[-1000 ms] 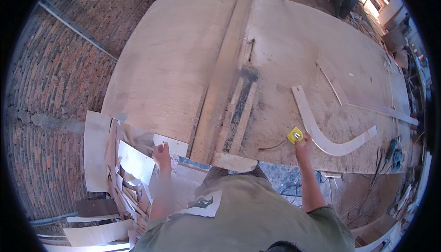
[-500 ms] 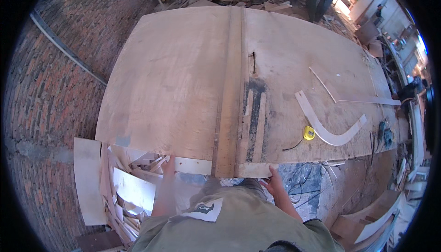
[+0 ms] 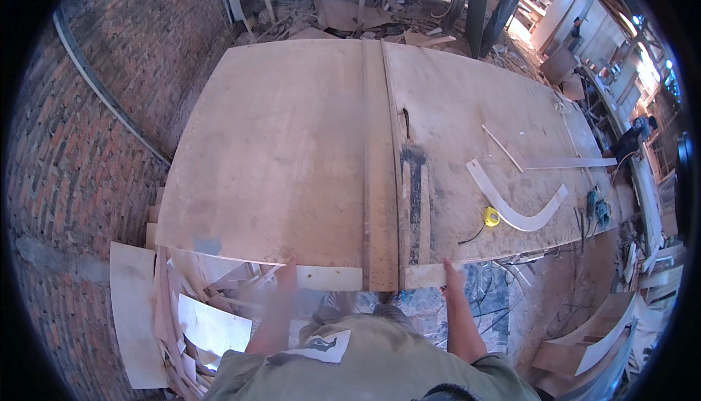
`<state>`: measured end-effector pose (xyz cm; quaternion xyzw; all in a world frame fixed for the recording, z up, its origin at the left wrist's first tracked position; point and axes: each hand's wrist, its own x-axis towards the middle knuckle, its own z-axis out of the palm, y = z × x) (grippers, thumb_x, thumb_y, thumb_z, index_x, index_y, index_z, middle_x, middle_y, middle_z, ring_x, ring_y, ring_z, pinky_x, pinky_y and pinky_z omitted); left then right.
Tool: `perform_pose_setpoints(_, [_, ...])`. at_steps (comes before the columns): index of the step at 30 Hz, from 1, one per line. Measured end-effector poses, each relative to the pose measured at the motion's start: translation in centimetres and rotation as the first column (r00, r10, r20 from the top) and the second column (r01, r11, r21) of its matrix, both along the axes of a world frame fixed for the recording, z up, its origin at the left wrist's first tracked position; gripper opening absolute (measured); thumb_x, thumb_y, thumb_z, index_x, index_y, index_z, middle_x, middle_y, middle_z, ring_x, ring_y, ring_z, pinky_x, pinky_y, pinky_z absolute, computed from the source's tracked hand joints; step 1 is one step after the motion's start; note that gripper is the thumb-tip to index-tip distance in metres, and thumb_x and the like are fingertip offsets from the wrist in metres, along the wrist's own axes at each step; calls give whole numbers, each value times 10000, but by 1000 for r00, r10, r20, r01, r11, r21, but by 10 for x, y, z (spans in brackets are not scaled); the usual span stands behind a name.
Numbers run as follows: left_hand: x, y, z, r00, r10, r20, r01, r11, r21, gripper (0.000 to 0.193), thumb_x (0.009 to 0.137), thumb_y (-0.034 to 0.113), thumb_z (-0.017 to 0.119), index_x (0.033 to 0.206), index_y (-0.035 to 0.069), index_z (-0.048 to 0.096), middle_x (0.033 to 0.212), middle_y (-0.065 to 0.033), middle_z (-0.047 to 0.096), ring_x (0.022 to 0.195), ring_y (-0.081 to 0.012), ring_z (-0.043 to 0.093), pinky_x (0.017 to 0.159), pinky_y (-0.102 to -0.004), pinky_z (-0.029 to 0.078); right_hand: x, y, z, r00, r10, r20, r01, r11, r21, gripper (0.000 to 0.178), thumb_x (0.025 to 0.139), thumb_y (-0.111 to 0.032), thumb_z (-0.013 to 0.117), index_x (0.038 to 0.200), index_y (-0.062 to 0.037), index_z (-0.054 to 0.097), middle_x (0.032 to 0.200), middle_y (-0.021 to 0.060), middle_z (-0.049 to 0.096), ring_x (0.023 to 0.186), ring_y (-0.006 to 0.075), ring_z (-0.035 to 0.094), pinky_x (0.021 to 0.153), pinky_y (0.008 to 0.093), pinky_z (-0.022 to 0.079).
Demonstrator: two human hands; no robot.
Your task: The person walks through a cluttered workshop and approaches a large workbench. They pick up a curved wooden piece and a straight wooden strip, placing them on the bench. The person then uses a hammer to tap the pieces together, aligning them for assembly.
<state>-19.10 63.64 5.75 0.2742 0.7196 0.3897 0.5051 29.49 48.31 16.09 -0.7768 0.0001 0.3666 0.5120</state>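
Observation:
A large plywood sheet (image 3: 277,153) lies on a wide work table, with a long wooden strip (image 3: 380,182) running down its middle toward me. My left hand (image 3: 286,275) rests on the near edge of the sheet, left of the strip. On the near edge right of the strip sits my right hand (image 3: 451,275), fingers on the board. Whether either hand grips the edge is unclear. A yellow tape measure (image 3: 492,217) lies on the table to the right, next to a curved white wooden piece (image 3: 511,207).
Thin wooden slats (image 3: 569,161) lie at the right. A blue power tool (image 3: 599,209) sits at the table's right edge. Plywood offcuts (image 3: 197,321) are piled on the floor at lower left. A brick wall (image 3: 80,123) runs along the left. Scrap wood lies beyond the table.
My right hand left the tape measure and moved left to the near edge of the table. My left hand came up from the offcuts to the sheet's edge. The view shifted forward.

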Motion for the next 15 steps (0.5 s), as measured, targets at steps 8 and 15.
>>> perform_pose_setpoints(8, [-29,-46,-19,823,-264,503,356,930,-94,500,991,502,601,1187,42,577,977,-118,662,754,-260,664,604,-423,573,-9,-20,100,986,-6,167,-29,978,206,535,939,-430,716,1212,16,598,1037,122,696,932,244,696,780,385,564])
perform_pose_setpoints(15, [-22,-96,32,827,-426,366,558,692,-457,576,970,439,647,1293,-27,544,1141,-211,638,981,-311,640,846,-420,545,-130,5,212,692,514,507,-553,829,-85,537,881,-504,739,1100,-36,592,946,217,699,939,381,697,810,457,540])
